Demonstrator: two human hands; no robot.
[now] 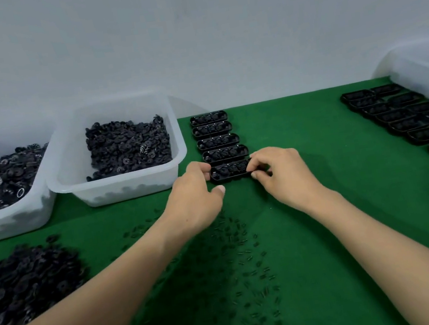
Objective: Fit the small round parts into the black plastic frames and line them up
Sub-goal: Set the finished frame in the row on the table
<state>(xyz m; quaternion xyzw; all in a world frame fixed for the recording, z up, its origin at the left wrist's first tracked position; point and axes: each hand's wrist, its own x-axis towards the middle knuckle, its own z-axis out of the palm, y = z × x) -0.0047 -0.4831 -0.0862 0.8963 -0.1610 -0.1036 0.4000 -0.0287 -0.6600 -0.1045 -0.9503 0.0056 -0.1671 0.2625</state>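
A column of several black plastic frames [217, 142] with round parts in them lies on the green cloth at centre. The nearest frame [230, 171] is held at both ends: my left hand [195, 193] grips its left end and my right hand [279, 171] pinches its right end. It sits just below the frame above it, roughly parallel. Small round black parts fill a white bin [126, 148] to the left of the column. The fingertips on the frame's ends hide part of it.
A second white bin [0, 185] of round parts stands far left. A loose heap of round parts [22, 285] lies near left. Tiny black pieces [239, 256] are scattered on the green cloth between my arms. More frames [408, 114] and a white bin [424, 73] lie at right.
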